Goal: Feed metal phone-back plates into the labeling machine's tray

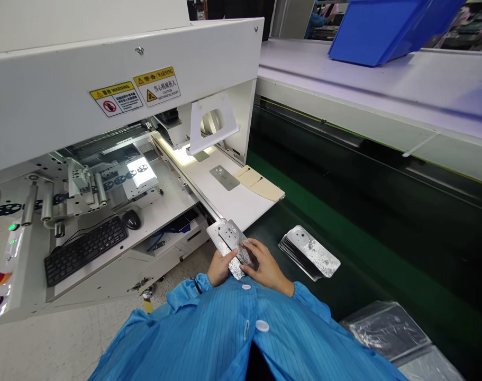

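Close to my waist, my left hand (220, 266) grips a silvery phone back panel (216, 233) with its thumb on top. My right hand (266, 269) holds a second, greyer panel (233, 234) with camera holes, partly overlapping the first. Its fingers cover the lower part of that panel. To the right of my hands lies a stack of similar phone back panels (318, 251), shiny side up on the dark green belt. A flat grey panel (224, 178) rests on the white machine plate (246, 209) ahead, and another sits farther in under the light.
The white machine (121, 47) with warning labels fills the left, with a keyboard (85, 248) and mouse (132, 219) on its ledge. A white bracket (195, 127) overhangs the plate. Blue bins (375, 32) stand on the shelf; clear plastic bags (387, 328) lie lower right.
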Demonstrator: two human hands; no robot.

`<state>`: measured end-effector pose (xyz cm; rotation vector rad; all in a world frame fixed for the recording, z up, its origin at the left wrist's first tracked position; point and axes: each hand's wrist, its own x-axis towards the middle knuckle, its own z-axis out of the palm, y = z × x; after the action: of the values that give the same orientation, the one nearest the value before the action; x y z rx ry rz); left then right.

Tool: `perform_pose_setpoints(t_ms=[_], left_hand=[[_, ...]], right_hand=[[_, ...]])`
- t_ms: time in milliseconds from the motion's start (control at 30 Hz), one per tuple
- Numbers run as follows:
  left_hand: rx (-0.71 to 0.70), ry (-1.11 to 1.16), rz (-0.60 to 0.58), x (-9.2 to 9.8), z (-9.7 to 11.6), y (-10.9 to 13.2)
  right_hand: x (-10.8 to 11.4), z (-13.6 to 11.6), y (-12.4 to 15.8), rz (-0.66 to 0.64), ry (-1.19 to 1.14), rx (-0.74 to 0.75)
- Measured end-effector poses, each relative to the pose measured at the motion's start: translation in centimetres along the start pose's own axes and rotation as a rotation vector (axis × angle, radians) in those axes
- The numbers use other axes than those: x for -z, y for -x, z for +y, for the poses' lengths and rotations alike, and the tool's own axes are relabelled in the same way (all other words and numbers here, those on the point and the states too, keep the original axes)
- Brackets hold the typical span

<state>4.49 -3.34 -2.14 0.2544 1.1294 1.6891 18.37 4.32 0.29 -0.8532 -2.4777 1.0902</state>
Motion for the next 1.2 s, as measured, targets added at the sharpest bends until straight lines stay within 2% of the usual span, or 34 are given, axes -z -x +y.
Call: perform_pose_setpoints(t_ms=[500, 767, 933, 1200], left_hand=[[0.004, 0.046, 0.020, -0.7, 0.7, 0.2], [0.018, 0.058, 0.028, -1.0, 1.0, 0.2], [0.101, 0.045, -0.014, -0.8, 1.2, 0.2], [0.088, 0.056, 0.007, -0.8, 1.3, 0.2]], right_hand=[[0.4, 0.0, 0.0, 0.006, 0.008, -0.031], [1.2, 1.3, -0.6, 0.129, 0.057, -0.019], [2.3, 2.5, -1.2, 0.201, 0.091, -0.038], [3.5, 3.8, -1.9, 0.263, 0.186, -0.126]])
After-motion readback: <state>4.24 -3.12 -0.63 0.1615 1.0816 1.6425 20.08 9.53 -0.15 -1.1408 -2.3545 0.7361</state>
